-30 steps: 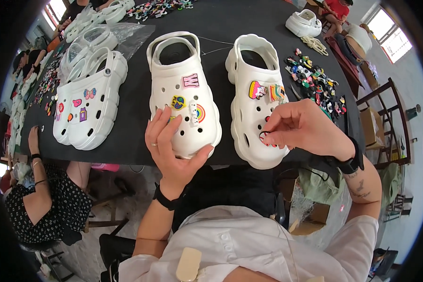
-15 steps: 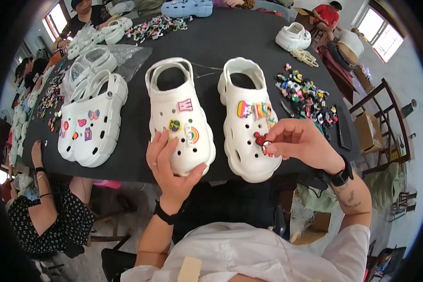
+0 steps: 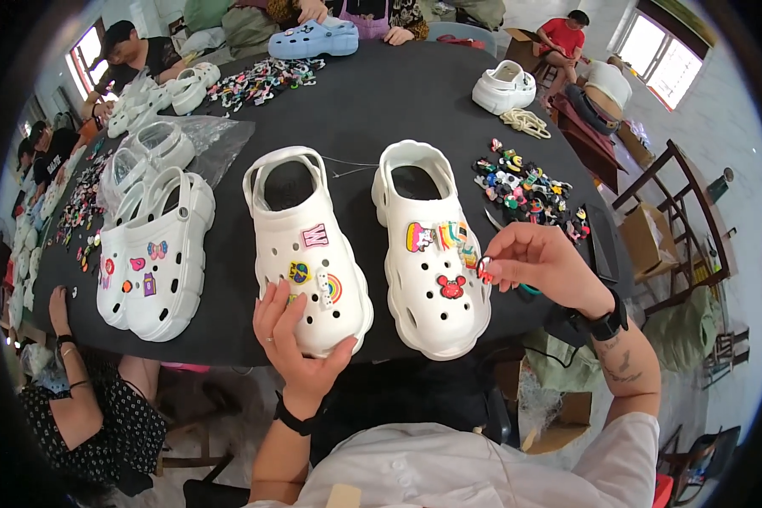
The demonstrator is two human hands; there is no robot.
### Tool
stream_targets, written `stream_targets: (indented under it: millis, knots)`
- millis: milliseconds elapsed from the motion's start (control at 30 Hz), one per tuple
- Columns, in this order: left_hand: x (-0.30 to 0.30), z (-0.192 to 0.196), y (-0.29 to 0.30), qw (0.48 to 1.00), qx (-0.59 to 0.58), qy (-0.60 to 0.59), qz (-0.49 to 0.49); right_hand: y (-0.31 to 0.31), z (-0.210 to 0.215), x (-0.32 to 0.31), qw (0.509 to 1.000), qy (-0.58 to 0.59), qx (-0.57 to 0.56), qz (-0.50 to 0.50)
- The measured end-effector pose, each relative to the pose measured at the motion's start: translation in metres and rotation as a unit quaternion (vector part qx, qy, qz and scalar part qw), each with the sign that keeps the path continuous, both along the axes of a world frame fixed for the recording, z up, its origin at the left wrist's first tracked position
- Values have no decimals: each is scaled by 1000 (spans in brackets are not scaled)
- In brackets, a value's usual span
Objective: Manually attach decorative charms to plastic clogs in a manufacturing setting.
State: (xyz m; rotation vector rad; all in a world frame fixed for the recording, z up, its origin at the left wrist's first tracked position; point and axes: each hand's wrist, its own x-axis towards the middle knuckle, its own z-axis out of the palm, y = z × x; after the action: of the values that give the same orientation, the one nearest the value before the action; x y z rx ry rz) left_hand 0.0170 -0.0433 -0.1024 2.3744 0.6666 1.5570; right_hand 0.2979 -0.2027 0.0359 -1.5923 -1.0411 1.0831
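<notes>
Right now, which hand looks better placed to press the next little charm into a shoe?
Probably the right hand: it pinches a small red charm beside the right clog. The left hand only rests on the left clog.

Two big white clogs (image 3: 309, 250) (image 3: 436, 245) lie side by side on the black worktop (image 3: 372, 110); the left one has four little charms (image 3: 316, 235) on it, and the right one has about five; a pair of two more white clogs (image 3: 152, 258) sits further left; one blue clog (image 3: 313, 38) lies far back; the person's two hands (image 3: 295, 339) (image 3: 538, 262) show.
</notes>
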Motion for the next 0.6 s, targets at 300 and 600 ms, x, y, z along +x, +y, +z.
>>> stream_targets:
  millis: [300, 600]
  knots:
    - [-4, 1, -1, 1000, -9, 0, -3, -43, -7, 44, 946, -262, 92, -170]
    - [-7, 15, -4, 998, -47, 9, -27, -72, -53, 96, 846, -482, -52, -223]
